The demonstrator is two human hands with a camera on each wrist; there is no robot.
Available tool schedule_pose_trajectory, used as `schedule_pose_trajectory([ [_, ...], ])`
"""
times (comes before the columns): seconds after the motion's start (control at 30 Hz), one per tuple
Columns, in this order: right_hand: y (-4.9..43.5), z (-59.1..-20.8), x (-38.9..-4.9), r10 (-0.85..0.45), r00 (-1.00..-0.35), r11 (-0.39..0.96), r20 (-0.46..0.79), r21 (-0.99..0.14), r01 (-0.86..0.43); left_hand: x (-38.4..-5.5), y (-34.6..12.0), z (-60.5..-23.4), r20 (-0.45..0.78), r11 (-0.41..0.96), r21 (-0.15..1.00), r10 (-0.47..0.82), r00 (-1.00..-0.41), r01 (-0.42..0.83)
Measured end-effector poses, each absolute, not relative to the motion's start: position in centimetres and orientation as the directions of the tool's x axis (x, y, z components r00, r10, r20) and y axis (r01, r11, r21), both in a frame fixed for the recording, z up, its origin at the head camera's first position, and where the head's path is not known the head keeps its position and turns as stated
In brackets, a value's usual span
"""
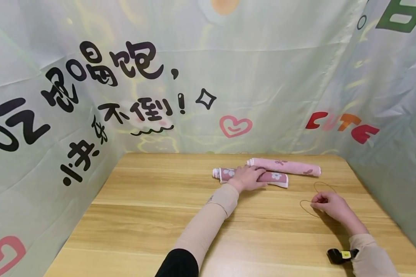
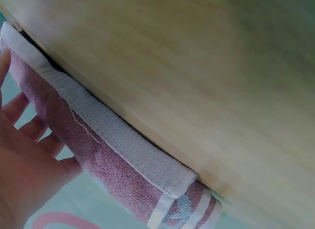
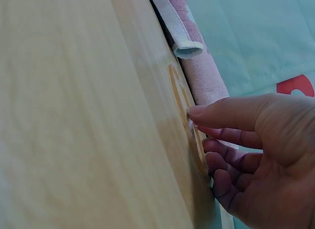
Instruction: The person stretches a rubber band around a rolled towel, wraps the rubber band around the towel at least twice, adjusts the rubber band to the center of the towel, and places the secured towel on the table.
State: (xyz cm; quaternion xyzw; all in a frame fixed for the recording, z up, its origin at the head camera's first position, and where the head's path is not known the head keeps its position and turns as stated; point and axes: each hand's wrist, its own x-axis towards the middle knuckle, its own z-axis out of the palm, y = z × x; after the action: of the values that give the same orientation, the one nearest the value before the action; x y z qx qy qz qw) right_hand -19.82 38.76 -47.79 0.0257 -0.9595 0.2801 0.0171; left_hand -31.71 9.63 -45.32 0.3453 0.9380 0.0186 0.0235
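Note:
A dark pink rolled towel (image 1: 276,177) with white flowers and a white edge lies toward the back of the table. My left hand (image 1: 249,178) rests across its middle, fingers spread; in the left wrist view the fingertips of that hand (image 2: 34,165) touch the terry cloth (image 2: 110,165). To the right, my right hand (image 1: 334,207) pinches a thin tan rubber band (image 1: 305,209) low over the wood. The right wrist view shows the band (image 3: 173,81) as a long narrow loop held at the thumb and index finger, the other fingers curled.
Behind the dark roll lies a lighter pink rolled towel (image 1: 292,166), angled to the right. The wooden table (image 1: 142,223) ends at printed cloth walls (image 1: 280,84) at the back and sides. A small black device (image 1: 338,256) sits at the right wrist.

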Motion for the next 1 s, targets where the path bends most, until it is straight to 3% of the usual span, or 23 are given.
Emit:
schedule_pose_trajectory([
  [0.4, 38.58, -47.46, -19.79, -0.064, -0.997, 0.855, 0.032, -0.514, -0.071, -31.71, 9.82, -45.71, -0.047, 0.766, 0.016, 0.643, -0.764, 0.643],
  [0.7, 38.47, -47.74, -19.63, -0.14, -0.984, 0.85, 0.109, -0.497, -0.175, -31.57, 9.87, -45.69, -0.051, 0.762, -0.019, 0.646, -0.761, 0.648],
  [1.0, 38.33, -47.61, -19.55, -0.157, -0.983, 0.827, 0.1, -0.531, -0.186, -31.49, 9.74, -45.69, -0.027, 0.759, -0.023, 0.65, -0.759, 0.651],
])
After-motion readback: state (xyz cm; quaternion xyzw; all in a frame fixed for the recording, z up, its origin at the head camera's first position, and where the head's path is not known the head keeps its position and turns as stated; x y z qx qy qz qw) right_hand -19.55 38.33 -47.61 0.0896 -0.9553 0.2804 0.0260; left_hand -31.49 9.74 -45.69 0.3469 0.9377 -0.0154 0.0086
